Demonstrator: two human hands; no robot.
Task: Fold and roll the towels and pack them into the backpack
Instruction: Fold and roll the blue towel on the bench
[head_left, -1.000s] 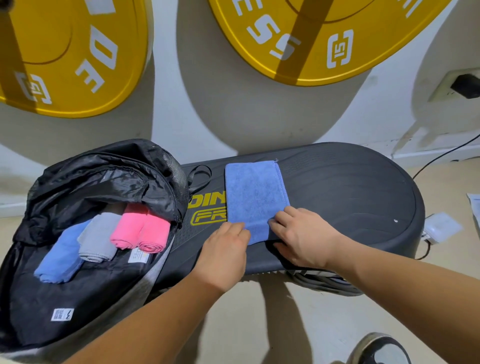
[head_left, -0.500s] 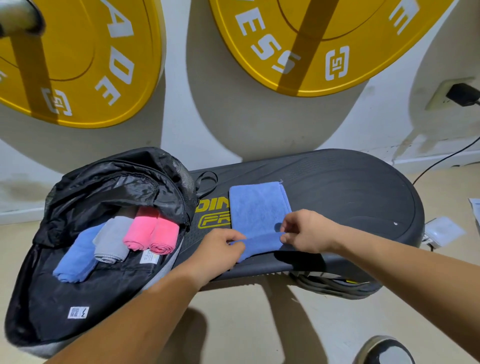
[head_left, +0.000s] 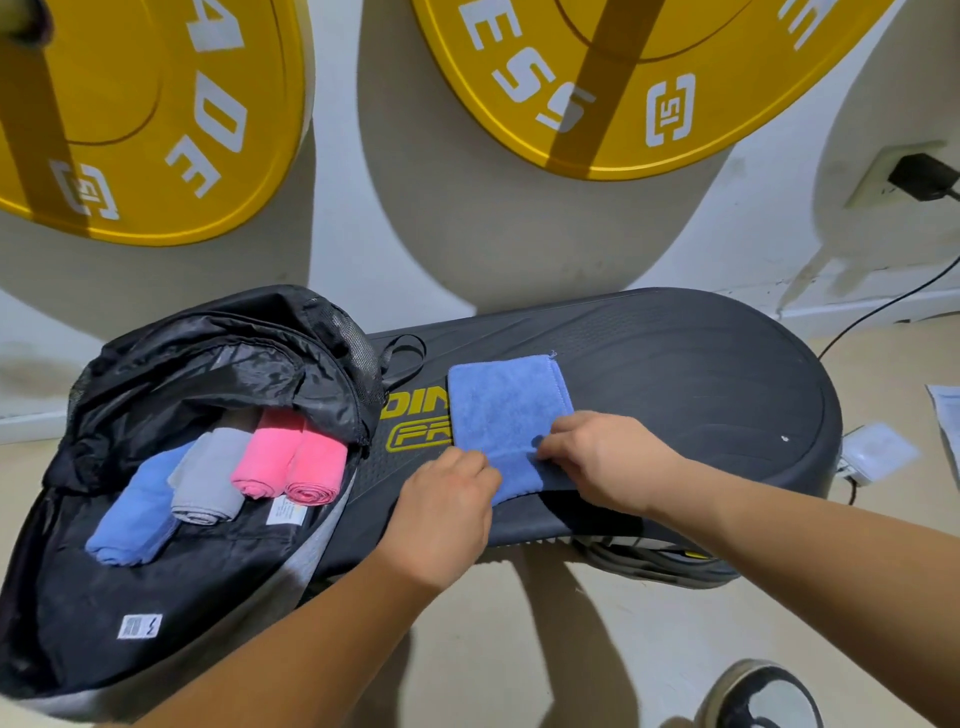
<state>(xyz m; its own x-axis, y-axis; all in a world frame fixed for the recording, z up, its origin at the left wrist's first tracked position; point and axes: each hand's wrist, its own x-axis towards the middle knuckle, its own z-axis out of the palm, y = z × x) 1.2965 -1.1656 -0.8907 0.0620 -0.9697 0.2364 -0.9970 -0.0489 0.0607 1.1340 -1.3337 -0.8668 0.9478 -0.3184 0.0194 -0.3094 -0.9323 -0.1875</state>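
The light is bright and even, falling from above and from my side of the room. Both yellow weight plates, left and right, throw wide, soft grey shadows down the white wall. The right one carries a thin sheen along its lower rim. Softer shadows pool on the floor under the counter. The backpack's black lining swallows detail. At the centre the flat blue towel's nap is crisp. Toward the edges the wide lens bends the counter and stretches the plates. My shoe at lower right is smeared, and a dark shape at top left is blurred.
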